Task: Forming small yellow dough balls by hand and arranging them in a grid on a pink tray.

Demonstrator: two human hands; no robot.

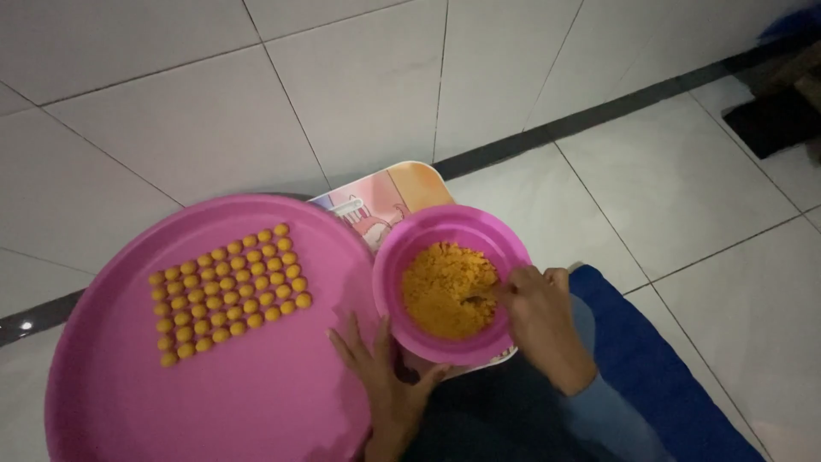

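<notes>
Your right hand [540, 312] reached into the pink bowl [451, 293], fingers pinched on something in the crumbly orange mixture [443, 288]; what exactly they held could not be told. Your left hand [385, 370] lay with spread fingers bracing the bowl's near rim, beside the big pink tray [282, 393]. Judging from that, taking small, even portions suited best. The balls [227, 293] formed a block whose long axis ran from near-left to far-right.

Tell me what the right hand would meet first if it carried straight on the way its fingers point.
Probably the yellow crumbly mixture in the pink bowl; the right hand points left into it, fingertips already at its edge.
</notes>
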